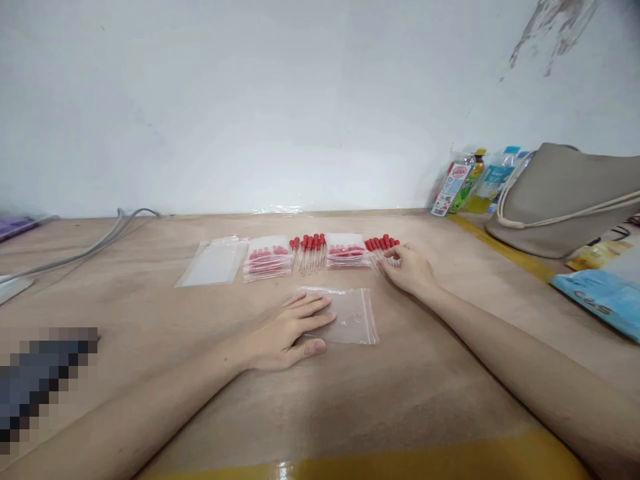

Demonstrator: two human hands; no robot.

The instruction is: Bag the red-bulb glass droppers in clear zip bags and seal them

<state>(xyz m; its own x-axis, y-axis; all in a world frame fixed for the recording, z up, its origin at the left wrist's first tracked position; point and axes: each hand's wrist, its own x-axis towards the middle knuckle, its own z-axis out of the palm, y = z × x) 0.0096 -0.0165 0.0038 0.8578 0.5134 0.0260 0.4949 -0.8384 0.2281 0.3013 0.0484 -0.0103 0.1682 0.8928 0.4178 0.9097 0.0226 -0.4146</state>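
Observation:
My left hand (290,330) lies flat with its fingers spread, pressing on the left part of a clear zip bag (350,317) on the table. My right hand (409,267) reaches to the right-hand pile of red-bulbed droppers (384,241), its thumb and fingers pinched at their thin clear stems. The fingers partly hide how many droppers are between them. Left of that pile is a stack of filled zip bags (347,253), then a second group of loose droppers (311,250). Farther left are another stack of filled bags (267,260) and a pile of flat bags (214,261).
Along the right stand a drink carton (451,189), several bottles (495,180) and a grey bag (570,200) with cord handles. A blue packet (597,300) lies nearer me. Grey cables (103,240) cross the left side; a dark, pixelated object (45,380) is at front left.

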